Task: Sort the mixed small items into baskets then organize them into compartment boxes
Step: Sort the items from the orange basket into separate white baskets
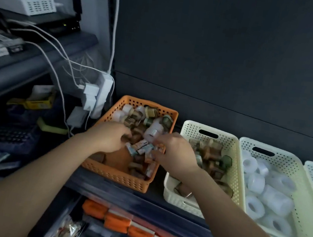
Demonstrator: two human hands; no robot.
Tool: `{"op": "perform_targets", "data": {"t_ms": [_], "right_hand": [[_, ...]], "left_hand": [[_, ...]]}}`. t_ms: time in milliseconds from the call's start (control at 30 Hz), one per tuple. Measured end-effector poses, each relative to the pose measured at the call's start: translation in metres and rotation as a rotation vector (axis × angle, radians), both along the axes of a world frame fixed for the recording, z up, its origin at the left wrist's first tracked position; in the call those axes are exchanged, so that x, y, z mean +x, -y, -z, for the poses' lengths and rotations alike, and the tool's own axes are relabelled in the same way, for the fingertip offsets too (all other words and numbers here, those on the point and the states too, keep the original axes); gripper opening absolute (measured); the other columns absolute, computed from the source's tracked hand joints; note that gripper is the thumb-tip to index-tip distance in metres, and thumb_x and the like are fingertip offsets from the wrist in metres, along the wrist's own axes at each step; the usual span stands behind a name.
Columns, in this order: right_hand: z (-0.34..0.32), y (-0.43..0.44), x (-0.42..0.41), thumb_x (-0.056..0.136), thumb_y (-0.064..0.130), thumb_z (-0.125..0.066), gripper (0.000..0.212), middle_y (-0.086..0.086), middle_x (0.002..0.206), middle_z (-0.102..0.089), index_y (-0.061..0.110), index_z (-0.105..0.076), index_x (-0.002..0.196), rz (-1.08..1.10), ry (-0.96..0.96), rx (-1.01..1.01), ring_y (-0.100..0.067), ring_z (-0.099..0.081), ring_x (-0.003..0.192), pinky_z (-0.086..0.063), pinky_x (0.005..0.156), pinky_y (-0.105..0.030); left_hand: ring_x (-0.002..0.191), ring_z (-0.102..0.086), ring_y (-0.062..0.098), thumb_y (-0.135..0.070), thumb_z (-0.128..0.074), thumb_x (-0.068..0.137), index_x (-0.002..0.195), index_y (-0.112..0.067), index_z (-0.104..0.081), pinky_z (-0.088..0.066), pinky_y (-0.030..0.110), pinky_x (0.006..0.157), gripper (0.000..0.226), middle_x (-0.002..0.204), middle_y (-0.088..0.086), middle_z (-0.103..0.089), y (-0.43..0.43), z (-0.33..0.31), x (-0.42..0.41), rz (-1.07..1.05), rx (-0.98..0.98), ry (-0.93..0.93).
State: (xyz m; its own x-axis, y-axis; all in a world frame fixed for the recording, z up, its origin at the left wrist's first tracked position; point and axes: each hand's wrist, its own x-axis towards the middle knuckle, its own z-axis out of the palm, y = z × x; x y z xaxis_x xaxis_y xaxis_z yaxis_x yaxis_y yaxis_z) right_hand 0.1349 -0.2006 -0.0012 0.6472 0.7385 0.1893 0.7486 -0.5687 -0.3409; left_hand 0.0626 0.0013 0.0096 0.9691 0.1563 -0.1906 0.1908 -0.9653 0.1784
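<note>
In the head view both your grips sit inside the orange basket (118, 177) of mixed items (151, 117): your left grip (108, 137) curls over brown pieces (136, 136), whether it holds any you cannot tell, and your right grip (174, 153) pinches small packets (143, 146) just beside it.

left hand (108, 137): fingers (124, 132) partly hidden among orange basket (114, 175) items | right hand (174, 153): grip unclear | rightmost white basket (312, 168): cut by right edge | small boxes (141, 146): labels blurred

No text can be read
</note>
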Motion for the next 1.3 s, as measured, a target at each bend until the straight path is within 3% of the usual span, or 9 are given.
{"op": "perform_targets", "data": {"t_ms": [167,333,433,567,733,900,1000,1100,1300], "right_hand": [[0.001,-0.043,-0.019,0.085,0.036,-0.064,0.029,-0.003,0.107,-0.065,0.022,-0.066,0.111,-0.169,-0.086,-0.459,-0.025,-0.06,0.097,-0.055,0.08,-0.039],[0.012,-0.064,-0.023,0.085,0.024,-0.063,0.041,-0.006,0.111,-0.062,0.019,-0.053,0.124,-0.157,-0.018,-0.685,-0.026,-0.059,0.1,-0.053,0.08,-0.038],[0.018,-0.07,-0.023,0.084,0.024,-0.063,0.05,-0.007,0.11,-0.06,0.019,-0.04,0.128,-0.127,-0.017,-0.731,-0.028,-0.058,0.102,-0.049,0.08,-0.04],[0.026,-0.073,-0.023,0.081,0.038,-0.067,0.06,-0.007,0.115,-0.06,0.019,-0.038,0.13,-0.055,-0.095,-0.641,-0.028,-0.058,0.103,-0.05,0.079,-0.041],[0.031,-0.074,-0.021,0.078,0.041,-0.071,0.047,-0.003,0.112,-0.061,0.022,-0.052,0.116,0.08,-0.13,-0.411,-0.024,-0.06,0.102,-0.052,0.083,-0.038],[0.019,-0.065,-0.014,0.083,0.042,-0.067,0.031,0.002,0.104,-0.064,0.024,-0.06,0.107,0.241,-0.163,-0.071,-0.018,-0.061,0.097,-0.053,0.08,-0.033],[0.01,-0.052,-0.01,0.084,0.043,-0.065,0.044,0.001,0.109,-0.065,0.024,-0.053,0.121,0.331,-0.138,0.074,-0.019,-0.063,0.099,-0.055,0.081,-0.036],[0.003,-0.028,-0.006,0.082,0.046,-0.065,0.045,0.003,0.104,-0.066,0.025,-0.047,0.116,0.442,-0.074,0.183,-0.019,-0.064,0.09,-0.054,0.072,-0.035],[-0.008,0.047,0.003,0.08,0.046,-0.066,0.041,0.004,0.099,-0.066,0.025,-0.057,0.114,0.605,0.018,0.155,-0.019,-0.062,0.086,-0.046,0.065,-0.028]], "left_hand": [[0.107,-0.053,0.022,-0.013,-0.06,0.09,0.131,-0.014,-0.056,-0.043,0.024,0.079,0.041,0.126,0.006,-0.053,-0.024,0.013,-0.019,-0.022,0.045,-0.369],[0.079,-0.051,0.017,0.0,-0.051,0.09,0.111,-0.004,-0.061,-0.043,0.027,0.069,0.024,0.086,0.0,-0.048,-0.029,0.027,-0.016,0.009,0.059,-0.383],[0.075,-0.049,0.016,0.003,-0.05,0.088,0.109,-0.004,-0.06,-0.045,0.029,0.069,0.024,0.085,0.001,-0.047,-0.028,0.032,-0.01,0.039,0.102,-0.389],[0.078,-0.057,0.019,-0.016,-0.066,0.085,0.1,-0.01,-0.065,-0.05,0.031,0.069,0.016,0.093,0.005,-0.061,-0.031,0.036,-0.005,0.081,0.089,-0.37],[0.1,-0.057,0.02,-0.029,-0.082,0.072,0.116,-0.018,-0.06,-0.051,0.037,0.086,0.05,0.114,0.0,-0.06,-0.04,0.037,0.004,0.03,-0.07,-0.165],[0.11,-0.055,0.019,-0.029,-0.076,0.079,0.127,-0.022,-0.06,-0.045,0.028,0.088,0.051,0.127,0.001,-0.059,-0.037,0.025,0.017,-0.029,-0.344,0.123],[0.128,-0.046,0.021,-0.031,-0.068,0.088,0.141,-0.024,-0.047,-0.038,0.028,0.097,0.058,0.144,0.003,-0.047,-0.02,0.019,0.027,-0.036,-0.403,0.24],[0.136,-0.037,0.021,-0.03,-0.058,0.095,0.148,-0.024,-0.036,-0.035,0.033,0.105,0.058,0.151,0.002,-0.038,0.005,0.011,0.042,0.003,-0.412,0.295],[0.11,-0.053,0.017,-0.038,-0.064,0.089,0.131,-0.025,-0.045,-0.045,0.037,0.092,0.048,0.125,-0.003,-0.055,0.079,0.0,0.064,0.118,-0.464,0.367]]}}
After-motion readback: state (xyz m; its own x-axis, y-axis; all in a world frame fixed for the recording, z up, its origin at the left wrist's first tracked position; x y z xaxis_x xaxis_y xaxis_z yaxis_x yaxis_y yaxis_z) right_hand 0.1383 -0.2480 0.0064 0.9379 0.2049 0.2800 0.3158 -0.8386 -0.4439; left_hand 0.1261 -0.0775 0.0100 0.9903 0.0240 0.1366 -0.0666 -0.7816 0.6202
